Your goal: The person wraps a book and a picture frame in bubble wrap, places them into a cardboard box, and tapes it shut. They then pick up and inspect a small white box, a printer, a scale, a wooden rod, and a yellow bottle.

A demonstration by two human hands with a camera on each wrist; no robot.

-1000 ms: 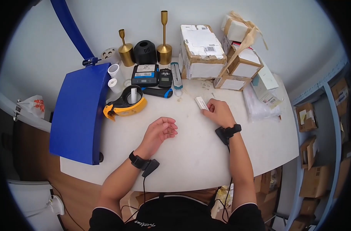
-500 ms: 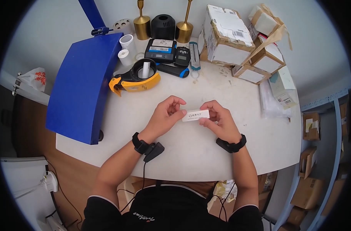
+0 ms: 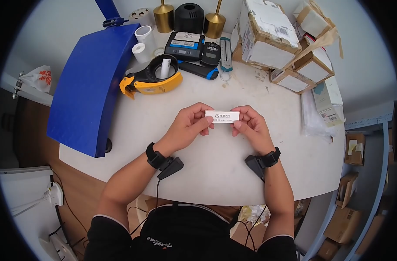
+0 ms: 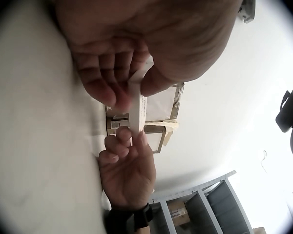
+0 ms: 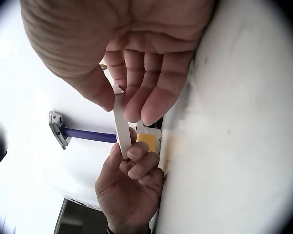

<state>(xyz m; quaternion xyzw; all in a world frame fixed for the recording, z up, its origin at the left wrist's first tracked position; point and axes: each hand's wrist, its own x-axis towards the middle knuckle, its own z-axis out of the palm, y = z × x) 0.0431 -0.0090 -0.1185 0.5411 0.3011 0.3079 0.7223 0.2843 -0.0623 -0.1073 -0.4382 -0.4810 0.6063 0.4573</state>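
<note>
Between both hands a slim white box point(image 3: 222, 116) with dark printed lettering and a round logo is held level above the table, its printed face up. My left hand point(image 3: 188, 126) pinches its left end between thumb and fingers. At the other end, my right hand point(image 3: 253, 128) pinches it the same way. Seen edge-on in the left wrist view, the white box point(image 4: 137, 107) spans from one hand to the other. The right wrist view shows the box point(image 5: 121, 124) from its other side.
A yellow and black tape dispenser point(image 3: 157, 85) stands beyond the left hand, near a blue board point(image 3: 92, 87). Scales point(image 3: 184, 45), paper rolls point(image 3: 140, 53) and brass holders point(image 3: 164, 18) line the back. Cardboard boxes point(image 3: 274, 52) are stacked at back right, near plastic wrap point(image 3: 311, 115).
The right hand has brought the white box from farther back on the table to the middle. The left hand has come up and taken its other end. The head view has shifted.
</note>
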